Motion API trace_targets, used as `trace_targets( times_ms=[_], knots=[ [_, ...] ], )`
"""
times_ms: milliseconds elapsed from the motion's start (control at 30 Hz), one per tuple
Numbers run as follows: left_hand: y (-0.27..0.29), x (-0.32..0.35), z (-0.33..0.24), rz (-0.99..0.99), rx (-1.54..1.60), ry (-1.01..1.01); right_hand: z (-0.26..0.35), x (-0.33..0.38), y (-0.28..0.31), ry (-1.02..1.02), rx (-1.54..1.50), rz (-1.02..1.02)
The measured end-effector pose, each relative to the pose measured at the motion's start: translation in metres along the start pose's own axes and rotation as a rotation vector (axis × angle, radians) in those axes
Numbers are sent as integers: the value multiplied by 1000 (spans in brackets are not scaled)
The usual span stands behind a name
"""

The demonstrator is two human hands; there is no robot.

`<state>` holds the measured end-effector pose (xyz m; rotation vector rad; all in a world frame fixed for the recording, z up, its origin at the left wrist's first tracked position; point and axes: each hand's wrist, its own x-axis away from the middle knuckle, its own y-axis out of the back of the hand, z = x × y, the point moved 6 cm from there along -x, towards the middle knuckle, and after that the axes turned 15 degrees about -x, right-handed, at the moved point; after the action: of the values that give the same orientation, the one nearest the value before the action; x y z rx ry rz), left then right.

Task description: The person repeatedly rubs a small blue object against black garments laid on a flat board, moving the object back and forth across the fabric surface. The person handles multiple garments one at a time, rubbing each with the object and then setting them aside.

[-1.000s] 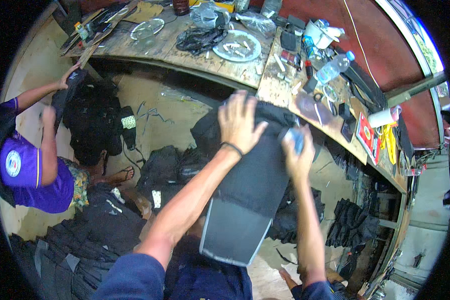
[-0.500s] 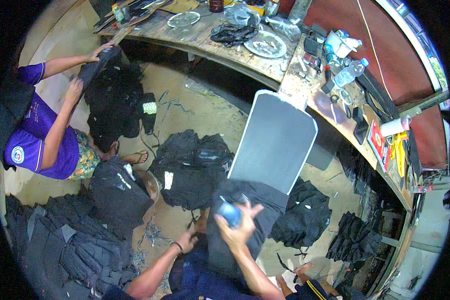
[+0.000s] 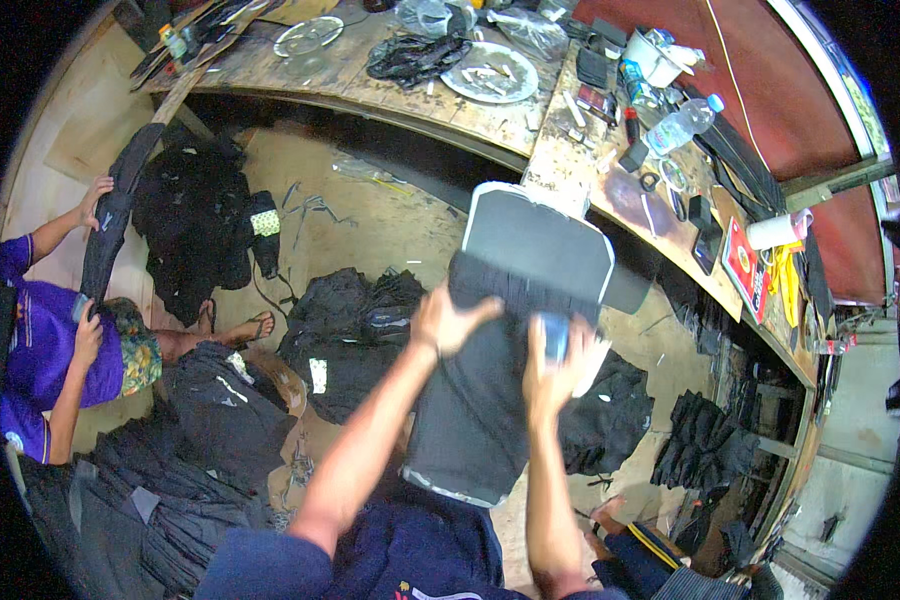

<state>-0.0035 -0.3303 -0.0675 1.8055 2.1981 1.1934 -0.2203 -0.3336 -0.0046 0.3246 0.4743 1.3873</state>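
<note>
A long grey board (image 3: 540, 255) with rounded corners stretches away from my body, its pale rim showing. Black fabric (image 3: 475, 400), seemingly a garment, covers its near and middle part. My left hand (image 3: 455, 320) lies at the fabric's left edge, thumb stretched out over the cloth, fingers apart. On the right edge, my right hand (image 3: 555, 375) is closed round a small blue object (image 3: 553, 338), too blurred to name. Something white (image 3: 592, 365) shows beside its fingers; I cannot tell whether it is held.
Piles of black cloth (image 3: 355, 330) lie on the floor around the board. At left another person (image 3: 55, 350) handles a long black-covered board (image 3: 120, 210). A wooden bench (image 3: 370, 100) at the back and right carries a white plate (image 3: 490, 72), a plastic bottle (image 3: 682, 125) and clutter.
The black fabric now reaches farther up the board. My left hand has moved from beside the board onto the fabric's left edge; the right has moved up and right. The other person's arms have shifted.
</note>
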Motion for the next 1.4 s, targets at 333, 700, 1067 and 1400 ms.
trace_targets(
  times_ms=[333,700,1067,1400],
  knots=[
    [-19,-94,-112,-405,-706,-527,-32,-167,2,62,-87,-177],
    [-30,-173,-135,-269,-782,-790,28,-27,-95,540,125,455],
    [-22,-181,-145,-259,-813,-731,56,-43,-68,529,157,644],
    [-14,-180,-143,-378,-633,-711,0,-95,6,225,-18,338]
  ],
)
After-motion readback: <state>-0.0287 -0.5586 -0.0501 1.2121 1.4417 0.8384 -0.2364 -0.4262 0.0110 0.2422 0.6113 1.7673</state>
